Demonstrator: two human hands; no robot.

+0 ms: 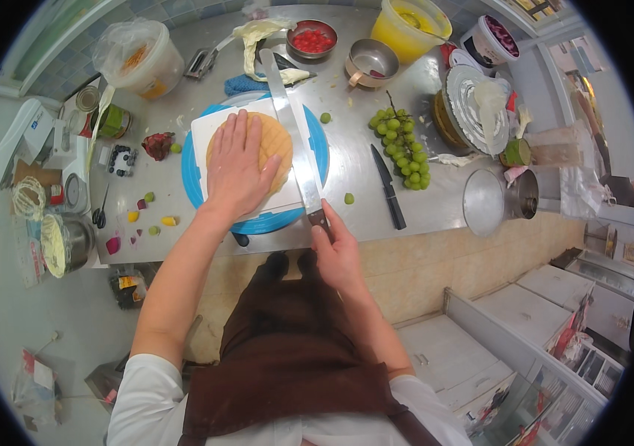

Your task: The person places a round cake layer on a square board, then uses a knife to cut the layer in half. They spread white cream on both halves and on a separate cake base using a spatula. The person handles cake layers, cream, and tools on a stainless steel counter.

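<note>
A round sponge cake [277, 144] with a scored golden top sits on a white square cake board [201, 146]. Beneath the board is a blue round turntable [190, 177]. My left hand [240, 163] presses flat on the cake, fingers extended and slightly apart, covering much of its left side. In my right hand [335, 245] is the dark handle of a long cake knife [296, 129]. Its blade runs along the cake's right side, pointing away from me over the board. Whether the edge touches the cake, I cannot tell.
Right of the turntable lie green grapes [400, 148] and a black paring knife [388, 188]. Behind stand a bowl of red fruit pieces [311, 40], a metal cup [373, 61] and a yellow-filled tub [409, 30]. Fruit scraps, scissors [100, 209] and a cream-filled mixing bowl [69, 245] are left.
</note>
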